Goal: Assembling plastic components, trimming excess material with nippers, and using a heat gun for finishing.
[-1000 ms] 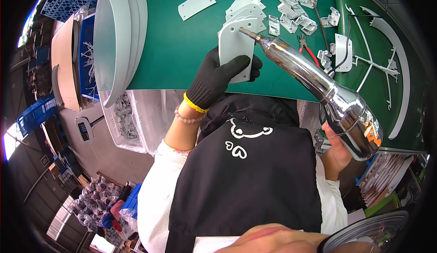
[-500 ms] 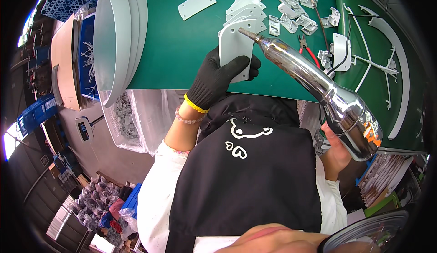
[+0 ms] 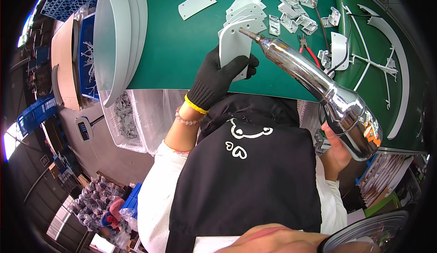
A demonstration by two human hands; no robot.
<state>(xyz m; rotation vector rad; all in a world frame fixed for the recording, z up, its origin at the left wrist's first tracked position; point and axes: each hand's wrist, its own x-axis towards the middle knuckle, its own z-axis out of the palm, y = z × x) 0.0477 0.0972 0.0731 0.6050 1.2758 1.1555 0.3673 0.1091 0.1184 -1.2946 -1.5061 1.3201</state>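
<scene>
My left hand [image 3: 223,73], in a black knit glove with a yellow cuff, is closed on a flat pale grey plastic plate [image 3: 234,46] with small holes and a rounded corner. The plate is held upright above the table's near edge. Bare, my right hand [image 3: 336,146] grips the wide lower end of a shiny metal hot air gun [image 3: 318,82]. Its narrow nozzle points up and left, with the tip at the plate's upper right edge; whether they touch I cannot tell. Behind the held plate lies a fanned stack of similar plates [image 3: 248,8].
On the green table [image 3: 168,52] are a single plate [image 3: 197,5], several small grey plastic brackets [image 3: 291,14], red-handled cutters [image 3: 311,55] and a thin rod [image 3: 317,14]. Large curved grey panels [image 3: 120,34] stand at the left. Below the table edge sits a plastic bin [image 3: 125,121] of grey parts.
The held plate has tilted or shifted very slightly in my left hand. My right hand and the hot air gun have stayed almost still.
</scene>
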